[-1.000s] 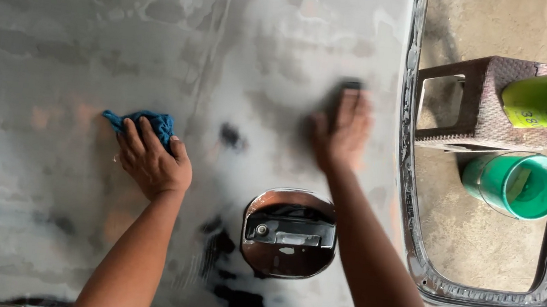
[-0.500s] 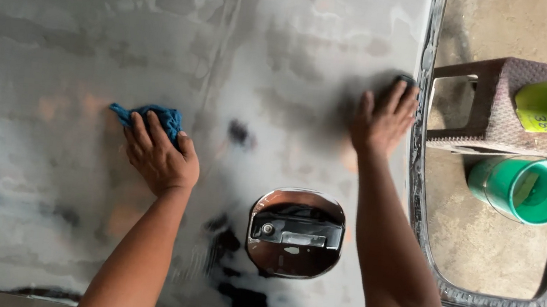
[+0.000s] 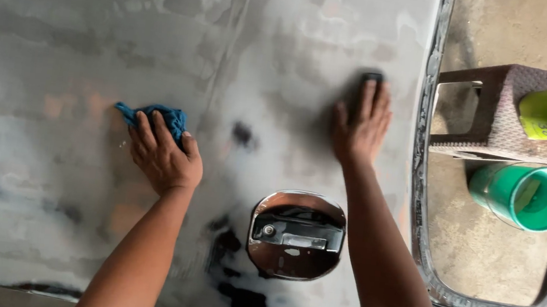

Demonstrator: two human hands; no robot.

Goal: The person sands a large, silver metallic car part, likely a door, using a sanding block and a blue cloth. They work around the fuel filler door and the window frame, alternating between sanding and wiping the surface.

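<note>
Head view: the right hand [image 3: 361,126], fingers flat on a dark sanding pad [image 3: 372,80], has slid back left from the window edge across the grey car door panel [image 3: 95,30]; the left hand [image 3: 163,155] still presses the blue cloth [image 3: 157,117].

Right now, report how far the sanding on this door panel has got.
Most of the door panel looks dull grey, already rubbed down. In hand: the right hand presses a dark sanding block flat near the window frame, and the left hand holds a blue rag on the panel. Left: black patches below the handle recess.
</note>
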